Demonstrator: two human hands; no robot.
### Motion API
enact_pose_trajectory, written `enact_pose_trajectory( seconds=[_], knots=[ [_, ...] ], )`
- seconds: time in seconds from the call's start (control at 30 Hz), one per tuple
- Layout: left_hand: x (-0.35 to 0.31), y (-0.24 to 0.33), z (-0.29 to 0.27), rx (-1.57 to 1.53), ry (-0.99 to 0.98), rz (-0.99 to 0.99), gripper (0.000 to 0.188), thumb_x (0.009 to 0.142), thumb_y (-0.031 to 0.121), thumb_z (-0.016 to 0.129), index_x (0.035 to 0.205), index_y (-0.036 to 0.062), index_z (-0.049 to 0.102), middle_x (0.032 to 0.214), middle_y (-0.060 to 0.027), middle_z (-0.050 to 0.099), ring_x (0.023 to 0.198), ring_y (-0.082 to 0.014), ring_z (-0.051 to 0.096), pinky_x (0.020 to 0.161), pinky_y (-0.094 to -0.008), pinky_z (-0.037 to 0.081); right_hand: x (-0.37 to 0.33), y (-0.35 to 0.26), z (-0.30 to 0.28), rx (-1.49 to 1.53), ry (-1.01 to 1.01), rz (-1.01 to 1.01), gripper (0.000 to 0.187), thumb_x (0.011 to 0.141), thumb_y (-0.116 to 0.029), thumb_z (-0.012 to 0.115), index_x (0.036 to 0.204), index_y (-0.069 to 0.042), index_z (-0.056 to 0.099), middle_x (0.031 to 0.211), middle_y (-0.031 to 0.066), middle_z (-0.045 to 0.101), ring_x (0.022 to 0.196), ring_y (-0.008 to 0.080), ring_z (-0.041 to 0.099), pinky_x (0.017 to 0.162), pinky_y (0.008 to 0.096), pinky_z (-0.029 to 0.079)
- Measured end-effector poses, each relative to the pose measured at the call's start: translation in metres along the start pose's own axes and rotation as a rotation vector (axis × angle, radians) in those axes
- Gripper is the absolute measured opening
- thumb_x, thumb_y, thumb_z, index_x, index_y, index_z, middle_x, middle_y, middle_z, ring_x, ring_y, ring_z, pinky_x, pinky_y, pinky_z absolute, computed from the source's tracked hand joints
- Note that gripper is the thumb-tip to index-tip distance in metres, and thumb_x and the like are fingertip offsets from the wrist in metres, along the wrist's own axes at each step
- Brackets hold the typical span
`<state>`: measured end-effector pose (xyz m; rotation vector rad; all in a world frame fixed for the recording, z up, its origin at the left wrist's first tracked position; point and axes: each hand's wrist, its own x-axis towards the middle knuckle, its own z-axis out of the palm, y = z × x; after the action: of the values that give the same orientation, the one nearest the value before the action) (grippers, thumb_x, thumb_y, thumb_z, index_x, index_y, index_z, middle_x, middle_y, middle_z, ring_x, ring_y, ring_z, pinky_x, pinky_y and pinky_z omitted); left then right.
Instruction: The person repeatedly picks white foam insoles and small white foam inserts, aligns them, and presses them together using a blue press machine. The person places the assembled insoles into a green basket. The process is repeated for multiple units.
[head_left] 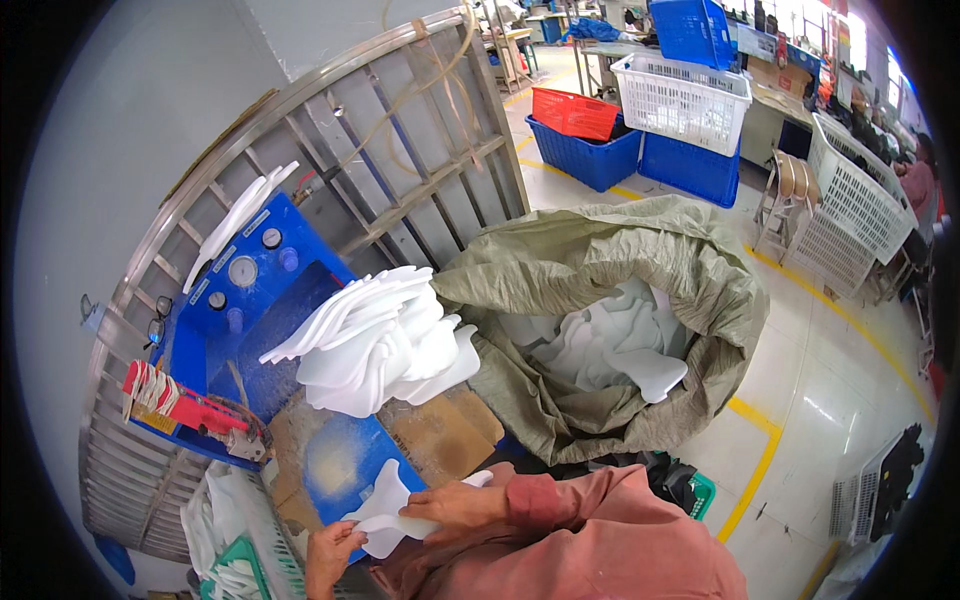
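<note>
Head view, with the stack of white pieces (390, 345) as landmark: thin, curved, fanned loosely over one another. On the wearer's side of the stack, well short of contact with it, grasps a white piece (382, 512) of wavy outline in both hands. With left hand (332, 556), pinches its near left part between thumb and bent fingers. With right hand (452, 506), grips farther along from above, with white material in view on both sides of the hand. Cannot tell number of layers in this grip. Right forearm in a rust-red sleeve (600, 510).

Between stack and hands, a blue panel (378, 440) coated in pale dust, with brown cardboard (440, 435) on either side. Left of the stack, a blue machine (180, 345) with round gauge (242, 270) and dark knobs; on its top edge, more white sheets (235, 225). Lower left of the stack, a red arm (190, 405) wrapped in pale cord at its outer end; further down, a green basket (245, 553) of white offcuts or pieces, exact kind unclear.

Immediately right of the stack, a large olive sack (715, 260) with rolled, creased mouth, part filled with loose white shapes (620, 335). Behind the stack, a metal rack (420, 185). Well beyond the stack at upper right, on the floor, a blue crate (585, 160) with a red crate (575, 113) on top, beside a white crate (685, 100).
</note>
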<state>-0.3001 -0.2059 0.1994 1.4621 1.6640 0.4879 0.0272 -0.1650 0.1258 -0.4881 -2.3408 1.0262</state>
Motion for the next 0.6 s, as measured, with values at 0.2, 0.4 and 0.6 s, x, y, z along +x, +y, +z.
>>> enact_pose_trajectory(
  seconds=[0.2,0.4,0.6],
  knots=[
    [-0.012,-0.008,0.003,0.289,0.08,0.021,0.029,0.099,0.024,0.071,0.113,0.0002,0.077,0.084,-0.0089,0.077,0.077,-0.0143,0.07,0.071,-0.0338,0.054,0.02,0.012,0.012,-0.132,-0.091,0.014,0.076,0.09,-0.038,0.074,0.152,-0.001,0.049,0.13,0.0266,0.062,0.108,0.0463,0.068,0.09,0.0536,0.056],
    [-0.031,-0.05,-0.009,0.151,0.078,0.081,0.029,0.101,0.027,0.068,0.111,0.0004,0.074,0.09,-0.0176,0.07,0.081,-0.0257,0.067,0.075,-0.0398,0.051,0.04,-0.005,0.035,-0.116,-0.009,-0.051,0.058,0.091,-0.032,0.072,0.141,-0.004,0.061,0.116,0.0197,0.068,0.101,0.0399,0.067,0.087,0.0527,0.054],
    [-0.022,-0.093,-0.01,-0.038,0.242,0.108,0.026,0.098,0.015,0.074,0.119,-0.0004,0.076,0.097,-0.0087,0.077,0.086,-0.0149,0.069,0.077,-0.0304,0.054,0.086,-0.025,0.043,-0.189,-0.146,0.081,0.06,0.085,-0.02,0.08,0.141,-0.01,0.062,0.114,0.0143,0.063,0.099,0.0383,0.067,0.086,0.0466,0.057]
  ],
)
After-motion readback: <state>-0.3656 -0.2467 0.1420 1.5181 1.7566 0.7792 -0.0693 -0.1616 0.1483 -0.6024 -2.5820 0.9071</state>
